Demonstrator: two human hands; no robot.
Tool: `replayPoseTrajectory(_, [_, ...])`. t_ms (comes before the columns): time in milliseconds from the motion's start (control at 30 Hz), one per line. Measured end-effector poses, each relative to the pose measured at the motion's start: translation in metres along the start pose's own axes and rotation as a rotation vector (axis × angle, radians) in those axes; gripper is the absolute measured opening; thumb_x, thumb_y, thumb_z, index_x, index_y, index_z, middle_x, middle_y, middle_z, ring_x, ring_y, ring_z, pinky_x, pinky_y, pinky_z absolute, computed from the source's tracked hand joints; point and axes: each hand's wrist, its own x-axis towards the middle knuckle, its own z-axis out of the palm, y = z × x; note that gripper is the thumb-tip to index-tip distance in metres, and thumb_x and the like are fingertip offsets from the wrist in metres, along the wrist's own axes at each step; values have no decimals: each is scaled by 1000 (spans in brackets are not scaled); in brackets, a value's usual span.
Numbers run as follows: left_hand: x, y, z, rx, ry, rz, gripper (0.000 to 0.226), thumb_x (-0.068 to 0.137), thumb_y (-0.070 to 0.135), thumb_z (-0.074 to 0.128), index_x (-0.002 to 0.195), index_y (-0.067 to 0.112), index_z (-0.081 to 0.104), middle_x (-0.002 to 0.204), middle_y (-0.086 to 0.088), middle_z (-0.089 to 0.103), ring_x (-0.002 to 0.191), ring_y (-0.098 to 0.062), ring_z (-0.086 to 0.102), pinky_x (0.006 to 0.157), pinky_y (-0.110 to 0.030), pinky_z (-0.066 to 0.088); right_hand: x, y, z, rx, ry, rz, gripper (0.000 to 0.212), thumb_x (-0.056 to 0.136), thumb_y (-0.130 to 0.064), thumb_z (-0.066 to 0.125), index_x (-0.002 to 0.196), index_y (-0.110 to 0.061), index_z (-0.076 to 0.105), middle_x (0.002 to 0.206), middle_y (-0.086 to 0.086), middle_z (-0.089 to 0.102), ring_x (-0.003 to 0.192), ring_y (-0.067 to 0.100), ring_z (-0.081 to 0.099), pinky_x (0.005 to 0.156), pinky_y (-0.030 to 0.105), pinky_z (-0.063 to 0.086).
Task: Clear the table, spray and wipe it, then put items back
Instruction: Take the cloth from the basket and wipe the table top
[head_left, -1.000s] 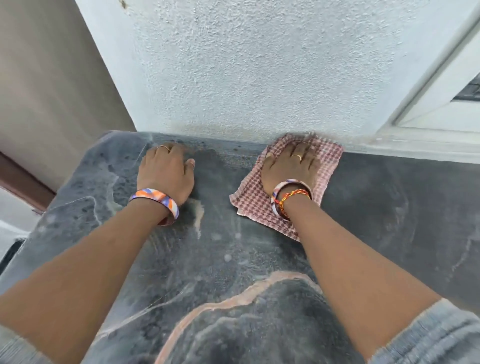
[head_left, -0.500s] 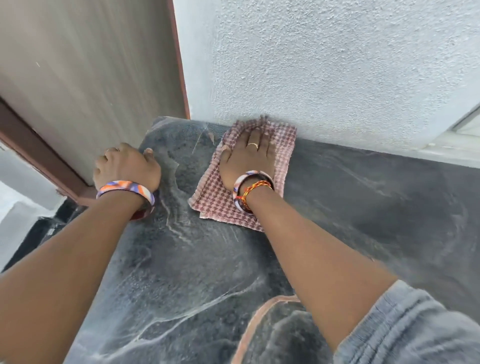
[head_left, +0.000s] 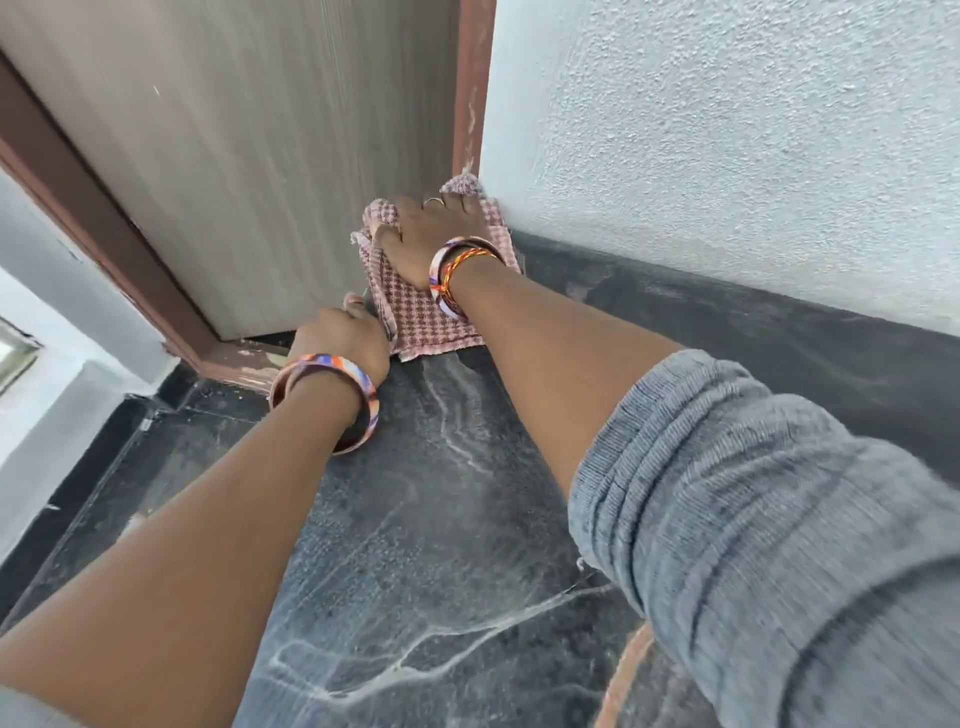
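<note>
Right hand (head_left: 434, 236) spread flat, pressing the cloth (head_left: 441, 325) into the table's (head_left: 441, 519) far corner, where door (head_left: 260, 156) meets wall (head_left: 727, 130). Left hand (head_left: 343, 338) curled at the table edge just beside the cloth; whether pinching its hem, cannot tell. Risks, as judged: cloth bunching against the door frame, leaving grit in the corner; cloth edge slipping off the table beside the door. Dark veined stone, dusty streaks showing; rough white plaster behind.

the right hand (head_left: 434, 236) is covering the middle of the cloth (head_left: 415, 317); the left hand's (head_left: 340, 338) fingers are curling out of sight (beside the cloth).
</note>
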Motion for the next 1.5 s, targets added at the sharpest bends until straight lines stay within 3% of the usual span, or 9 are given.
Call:
replayPoseTrajectory(133, [-1,-1,1,-68,-4,-11,53,100,28,22,114,-12,55,128,-32,52,118,-43,48,97,-39,37,16,-8,-2,-39,117,84,45,93,-44,33,121,-18,57,123,8,62,118,28,52,104,39,27])
replayPoseTrajectory(267, [3,-1,1,-114,-23,-9,50,99,24,24,114,-11,55,127,-30,53,117,-42,49,96,-39,39,16,-6,-2,-15,120,71,41,93,-37,34,116,-15,59,121,11,63,114,31,54,101,38,31])
replayPoseTrajectory(333, [2,-1,-2,-120,-38,-9,46,99,21,25,116,-11,53,128,-30,52,118,-42,49,97,-40,38,10,-8,-1,3,69,15,41,94,-34,33,123,-14,54,131,11,56,122,31,48,103,39,30])
replayPoseTrajectory(400, [2,-3,-6,-121,-72,9,40,99,13,26,122,-12,48,131,-30,49,122,-41,46,98,-40,38,-2,-12,3,12,-6,-36,47,95,-34,30,138,-20,40,151,6,34,139,28,27,113,43,15])
replayPoseTrajectory(500, [3,-14,-14,-166,-76,-23,39,99,7,24,127,-13,43,135,-30,45,126,-41,42,100,-39,35,-25,-18,8,35,-51,-30,51,95,-40,25,146,-34,24,159,-3,8,146,26,2,115,50,-4])
replayPoseTrajectory(800, [-48,-39,-40,9,-73,131,36,91,17,41,106,-12,57,119,-33,56,109,-44,53,87,-40,43,-123,-46,16,81,-21,-4,53,97,-42,22,148,-33,15,159,-2,8,146,27,4,114,53,-2])
replayPoseTrajectory(1067, [-124,-42,-41,265,26,324,38,88,18,44,119,-3,50,132,-26,41,123,-43,37,102,-48,33,-219,-11,19,88,22,228,56,96,-46,19,149,-30,10,159,-2,7,146,26,2,115,51,-4])
replayPoseTrajectory(1300, [-169,-51,-31,302,-22,649,39,92,21,45,128,6,45,148,-17,29,133,-36,31,106,-45,29,-303,43,15,96,38,573,59,95,-49,18,149,-30,6,160,-2,2,147,25,-4,115,51,-6])
replayPoseTrajectory(1500, [-203,-71,-31,303,-51,728,42,92,21,47,130,6,43,149,-15,29,134,-34,31,108,-44,31,-392,82,12,108,53,885,62,94,-50,15,150,-25,6,160,1,1,146,28,-3,115,51,-4])
